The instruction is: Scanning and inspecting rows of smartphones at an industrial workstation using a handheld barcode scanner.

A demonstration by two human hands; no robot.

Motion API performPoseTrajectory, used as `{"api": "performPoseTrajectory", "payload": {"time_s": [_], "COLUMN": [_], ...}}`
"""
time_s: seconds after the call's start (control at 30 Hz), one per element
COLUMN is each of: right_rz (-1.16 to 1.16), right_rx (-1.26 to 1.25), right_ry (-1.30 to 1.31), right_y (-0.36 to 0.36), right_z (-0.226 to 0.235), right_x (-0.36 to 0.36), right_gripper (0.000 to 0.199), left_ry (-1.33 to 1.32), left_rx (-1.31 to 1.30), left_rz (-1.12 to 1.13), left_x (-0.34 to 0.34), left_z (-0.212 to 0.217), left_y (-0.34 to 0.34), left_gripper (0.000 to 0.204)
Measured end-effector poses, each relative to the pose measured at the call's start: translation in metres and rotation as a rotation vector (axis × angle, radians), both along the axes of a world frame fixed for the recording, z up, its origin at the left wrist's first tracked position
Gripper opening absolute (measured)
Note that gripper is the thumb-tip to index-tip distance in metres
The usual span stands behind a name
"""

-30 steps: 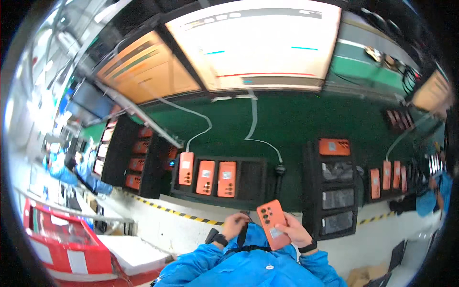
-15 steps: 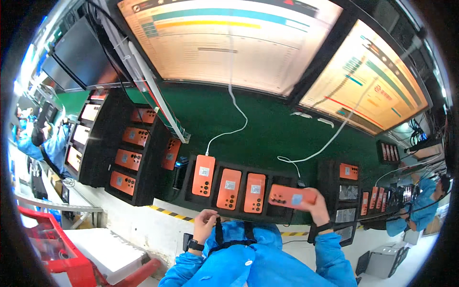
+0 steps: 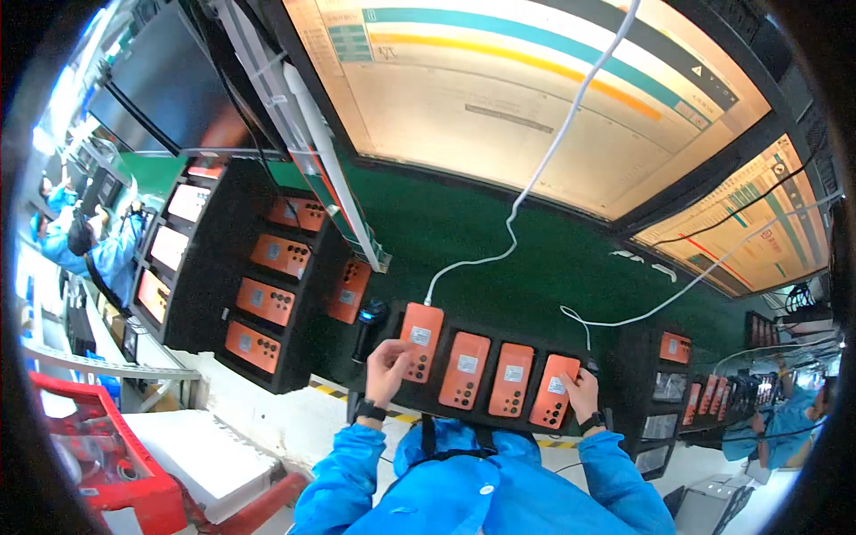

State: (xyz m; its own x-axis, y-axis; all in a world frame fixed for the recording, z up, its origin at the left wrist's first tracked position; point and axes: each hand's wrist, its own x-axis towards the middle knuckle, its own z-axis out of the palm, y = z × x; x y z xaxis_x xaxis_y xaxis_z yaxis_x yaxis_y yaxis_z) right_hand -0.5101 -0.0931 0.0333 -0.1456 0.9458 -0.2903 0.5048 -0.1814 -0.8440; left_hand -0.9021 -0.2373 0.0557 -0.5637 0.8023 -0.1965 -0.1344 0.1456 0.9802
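My left hand (image 3: 388,373) is over the lower left edge of an orange smartphone (image 3: 423,335), its fingers loosely bent and apart. A white cable (image 3: 434,290) is plugged into that phone's top end. My right hand (image 3: 581,397) holds the right edge of the rightmost orange smartphone (image 3: 554,392), which lies back-up in its slot, slightly tilted. Between them two more orange smartphones, one at left (image 3: 465,370) and one at right (image 3: 512,379), rest in the black tray (image 3: 486,339). All show their backs with camera rings and a pale label.
A black rack of orange phones (image 3: 308,343) stands at left, near a handheld scanner (image 3: 367,328). Two monitors, one large (image 3: 535,98) and one smaller (image 3: 758,214), stand behind the green mat (image 3: 499,276). A loose white cable (image 3: 624,323) ends beside the right phone. Co-workers sit at both sides.
My right hand has lowered the rightmost phone and turned it upright into the tray. My left hand has moved from near my body up to the cabled phone. The view has shifted.
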Motion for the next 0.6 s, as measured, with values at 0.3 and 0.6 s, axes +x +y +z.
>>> {"api": "performPoseTrajectory", "payload": {"time_s": [0.3, 0.6], "right_rz": [-0.101, 0.154], "right_rx": [0.325, 0.140], "right_ry": [-0.061, 0.307], "right_y": [-0.048, -0.044], "right_z": [0.047, 0.047], "right_x": [-0.042, -0.182], "right_gripper": [0.039, 0.033], "left_ry": [0.971, 0.483], "left_rx": [-0.372, 0.021], "left_rz": [-0.135, -0.145], "left_x": [-0.024, 0.004], "left_z": [-0.027, 0.011], "left_y": [0.052, 0.049], "left_gripper": [0.065, 0.044]}}
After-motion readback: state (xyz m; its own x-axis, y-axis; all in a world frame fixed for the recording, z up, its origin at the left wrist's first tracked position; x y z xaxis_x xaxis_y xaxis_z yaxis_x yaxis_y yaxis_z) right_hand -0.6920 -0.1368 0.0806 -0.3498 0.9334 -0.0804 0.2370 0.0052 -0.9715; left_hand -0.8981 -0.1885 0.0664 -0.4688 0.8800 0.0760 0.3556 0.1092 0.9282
